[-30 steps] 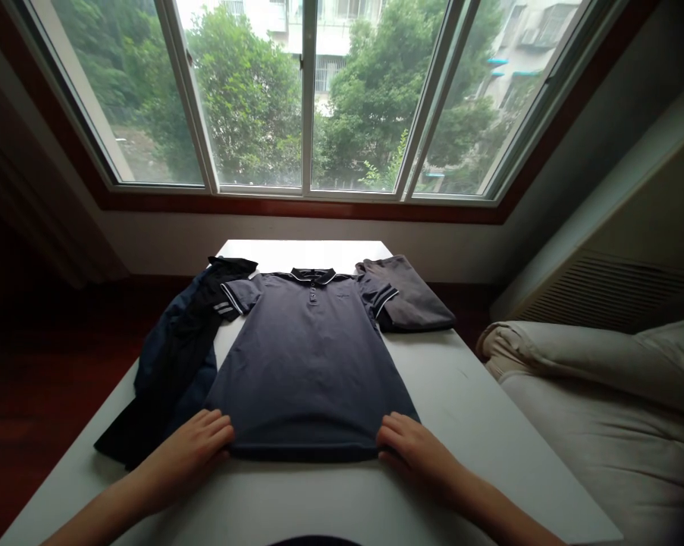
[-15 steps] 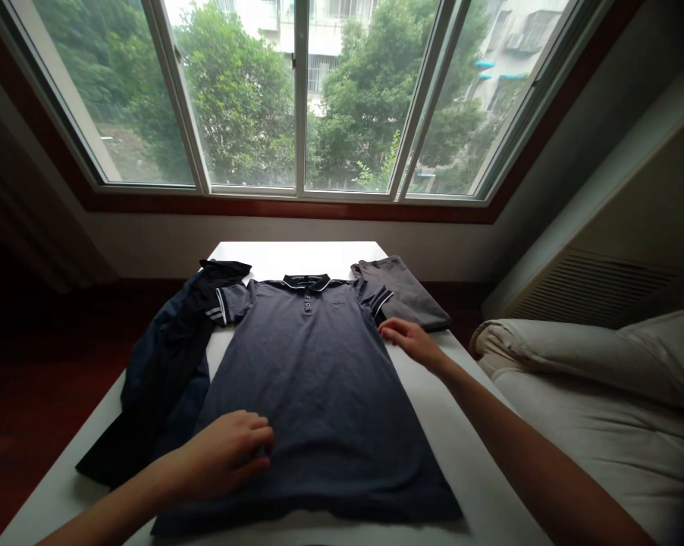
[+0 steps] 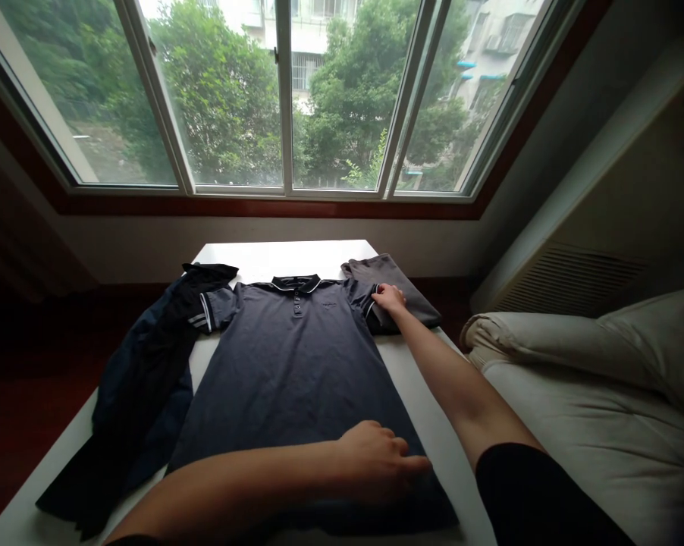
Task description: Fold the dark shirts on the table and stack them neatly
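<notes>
A dark blue polo shirt (image 3: 290, 364) lies flat, front up, on the white table (image 3: 274, 254), collar toward the window. My left hand (image 3: 379, 462) has crossed over and rests on the shirt's near right hem corner, fingers curled on the cloth. My right hand (image 3: 388, 298) reaches far out to the shirt's right sleeve (image 3: 369, 297), fingers closed on the sleeve's edge. The left sleeve (image 3: 211, 309) with its white stripes lies spread out.
A pile of dark navy clothing (image 3: 137, 387) hangs over the table's left edge. A folded grey-brown garment (image 3: 402, 292) lies at the far right corner. A pale sofa or bed (image 3: 592, 394) stands right of the table. A wide window (image 3: 285, 91) runs behind.
My left hand slid from the left hem across to the right hem corner. My right hand moved up from the shirt's side onto the right sleeve. The view shifted closer to the table.
</notes>
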{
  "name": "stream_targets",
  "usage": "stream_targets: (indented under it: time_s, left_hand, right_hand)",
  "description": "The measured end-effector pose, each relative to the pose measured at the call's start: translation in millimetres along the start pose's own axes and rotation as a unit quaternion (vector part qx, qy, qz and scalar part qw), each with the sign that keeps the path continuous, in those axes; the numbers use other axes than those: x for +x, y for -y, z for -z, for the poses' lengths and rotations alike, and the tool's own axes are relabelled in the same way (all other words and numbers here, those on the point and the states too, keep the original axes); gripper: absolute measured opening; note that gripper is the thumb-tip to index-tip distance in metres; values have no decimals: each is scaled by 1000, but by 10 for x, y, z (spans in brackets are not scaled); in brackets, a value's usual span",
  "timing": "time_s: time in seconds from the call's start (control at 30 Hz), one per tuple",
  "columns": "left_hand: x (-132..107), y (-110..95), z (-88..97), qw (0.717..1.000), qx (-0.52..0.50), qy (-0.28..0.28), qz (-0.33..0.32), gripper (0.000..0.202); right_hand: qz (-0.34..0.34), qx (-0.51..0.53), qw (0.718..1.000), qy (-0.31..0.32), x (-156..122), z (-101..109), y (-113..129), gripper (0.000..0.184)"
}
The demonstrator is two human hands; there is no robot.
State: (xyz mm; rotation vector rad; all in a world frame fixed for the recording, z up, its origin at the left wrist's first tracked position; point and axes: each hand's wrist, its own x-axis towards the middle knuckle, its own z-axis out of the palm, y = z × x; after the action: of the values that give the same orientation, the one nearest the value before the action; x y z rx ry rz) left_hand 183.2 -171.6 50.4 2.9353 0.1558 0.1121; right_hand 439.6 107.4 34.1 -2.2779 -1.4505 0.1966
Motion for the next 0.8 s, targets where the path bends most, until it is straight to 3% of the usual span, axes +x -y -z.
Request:
stream_targets:
  time_s: [0.13, 0.27, 0.33, 0.43, 0.53, 0.67, 0.8]
  left_hand:
    - [112, -31, -67, 999, -11, 45, 21, 13]
    - [91, -26, -82, 999, -26, 31, 4, 7]
    - [74, -44, -80, 999, -42, 27, 17, 12]
    - [61, -102, -58, 997, -58, 28, 38, 39]
    - [72, -168, -23, 996, -58, 62, 40, 53]
    - [154, -211, -36, 993, -61, 94, 47, 37]
    - [277, -216, -113, 992, -52, 98, 54, 24]
  right_hand:
    - [37, 127, 991, -14, 122, -36, 73, 21]
    - [71, 216, 973, -27, 223, -36, 374, 22]
    - [97, 214, 971, -42, 240, -29, 604, 20]
    - [127, 194, 972, -43, 201, -21, 976, 16]
    - [126, 201, 971, 8, 90, -54, 1303, 14]
    - [92, 306, 942, 105, -97, -191, 1592, 14]
    - [68, 361, 918, 152, -206, -344, 1727, 13]
